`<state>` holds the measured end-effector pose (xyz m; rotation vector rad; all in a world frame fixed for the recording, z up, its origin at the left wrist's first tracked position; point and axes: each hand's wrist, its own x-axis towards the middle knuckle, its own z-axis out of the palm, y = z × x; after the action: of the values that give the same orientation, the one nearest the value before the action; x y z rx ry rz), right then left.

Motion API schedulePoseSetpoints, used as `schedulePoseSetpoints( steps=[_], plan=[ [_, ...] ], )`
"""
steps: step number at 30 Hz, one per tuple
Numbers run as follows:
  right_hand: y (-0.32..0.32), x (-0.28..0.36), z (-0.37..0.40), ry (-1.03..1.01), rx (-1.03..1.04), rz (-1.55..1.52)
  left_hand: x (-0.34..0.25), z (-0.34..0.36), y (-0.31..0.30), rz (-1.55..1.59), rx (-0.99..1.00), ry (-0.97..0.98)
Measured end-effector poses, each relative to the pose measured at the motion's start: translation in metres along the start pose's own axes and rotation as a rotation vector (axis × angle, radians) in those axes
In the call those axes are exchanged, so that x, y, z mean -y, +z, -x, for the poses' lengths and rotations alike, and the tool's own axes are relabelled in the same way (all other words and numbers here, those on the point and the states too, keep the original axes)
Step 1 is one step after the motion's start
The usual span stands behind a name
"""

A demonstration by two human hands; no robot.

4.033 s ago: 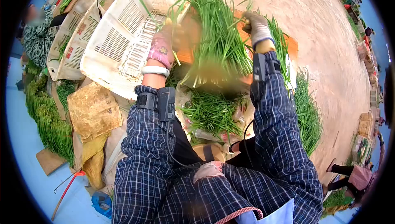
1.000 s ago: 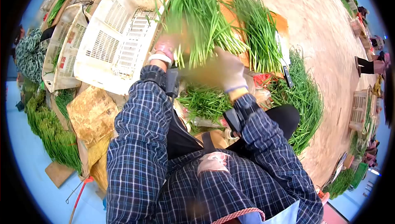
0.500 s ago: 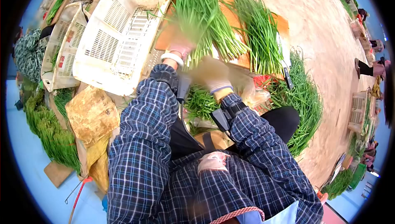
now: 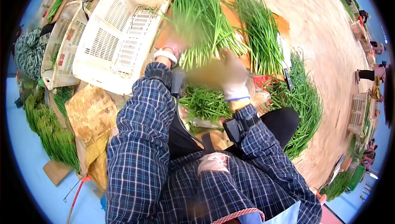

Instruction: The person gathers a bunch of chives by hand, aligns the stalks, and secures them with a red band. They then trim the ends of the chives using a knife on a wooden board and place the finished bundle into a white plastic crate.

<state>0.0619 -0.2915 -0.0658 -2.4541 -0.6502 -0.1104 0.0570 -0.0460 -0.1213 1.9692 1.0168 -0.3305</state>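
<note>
Bunch of green stalks (image 4: 210, 18), one: lay at upper centre of the frame, on an orange board (image 4: 283, 24). Left hand (image 4: 176, 45), gloved pink: at the bunch's lower left; grip blurred, could not be told. Right hand (image 4: 236, 72), gloved pale: by the stalk ends, centre; grip likewise untold. Knife (image 4: 286, 70), black-handled: right of centre. Small crate (image 4: 75, 39), upper left: red marking, illegible.

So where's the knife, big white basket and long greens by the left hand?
Knife (image 4: 286, 74): head view, on black handle.
Big white basket (image 4: 135, 39): head view, on slotted floor.
Long greens (image 4: 210, 20): head view, on leaves.
</note>
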Motion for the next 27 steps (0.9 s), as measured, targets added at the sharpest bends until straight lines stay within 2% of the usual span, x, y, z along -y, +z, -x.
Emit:
schedulePoseSetpoints(
  steps=[1, 3, 4, 6, 8, 10, 12, 13, 15, 17, 18, 20, 21, 25, 27],
  plan=[
    [-0.001, 0.009, -0.006, -0.001, 0.136, 0.051, 0.006, 0.0, 0.006, 0.111, -0.065, 0.049],
    [0.014, 0.028, -0.028, 0.046, 0.334, 0.184, 0.005, -0.004, 0.007, 0.077, -0.046, 0.015],
    [0.027, 0.035, -0.039, 0.122, 0.414, 0.242, 0.005, -0.005, 0.006, 0.059, -0.04, -0.002],
    [0.045, 0.046, -0.068, 0.34, 0.601, 0.275, 0.017, -0.014, 0.011, -0.044, -0.099, 0.11],
    [0.056, 0.038, -0.078, 0.39, 0.601, 0.206, 0.012, -0.007, 0.009, -0.094, -0.116, 0.129],
    [0.062, 0.012, -0.079, 0.374, 0.497, -0.104, 0.002, 0.003, 0.004, -0.124, -0.108, 0.12],
    [0.048, 0.005, -0.073, 0.669, 0.51, -0.67, -0.01, 0.012, -0.002, -0.153, -0.105, 0.115],
    [0.048, 0.004, -0.065, 0.837, 0.385, -1.109, -0.017, 0.018, -0.003, -0.166, -0.109, 0.112],
    [0.047, 0.003, -0.056, 0.812, 0.332, -1.061, -0.025, 0.026, 0.0, -0.148, -0.127, 0.105],
    [0.048, 0.006, -0.05, 0.783, 0.326, -1.015, -0.03, 0.035, 0.01, -0.003, -0.168, 0.122],
    [0.051, 0.005, -0.047, 0.768, 0.327, -1.021, -0.029, 0.042, 0.019, 0.166, -0.194, 0.163],
    [0.056, 0.004, -0.043, 0.731, 0.328, -1.04, -0.036, 0.04, 0.017, -0.001, -0.181, 0.091],
    [0.061, 0.002, -0.042, 0.707, 0.325, -1.053, -0.02, 0.004, 0.036, -0.13, -0.331, 0.134],
    [0.065, -0.007, -0.039, 0.707, 0.284, -1.137, -0.023, -0.01, 0.056, -0.187, -0.44, 0.166],
    [0.056, -0.005, -0.037, 0.762, 0.231, -1.226, -0.016, -0.014, 0.051, -0.164, -0.371, 0.159]
  ],
)
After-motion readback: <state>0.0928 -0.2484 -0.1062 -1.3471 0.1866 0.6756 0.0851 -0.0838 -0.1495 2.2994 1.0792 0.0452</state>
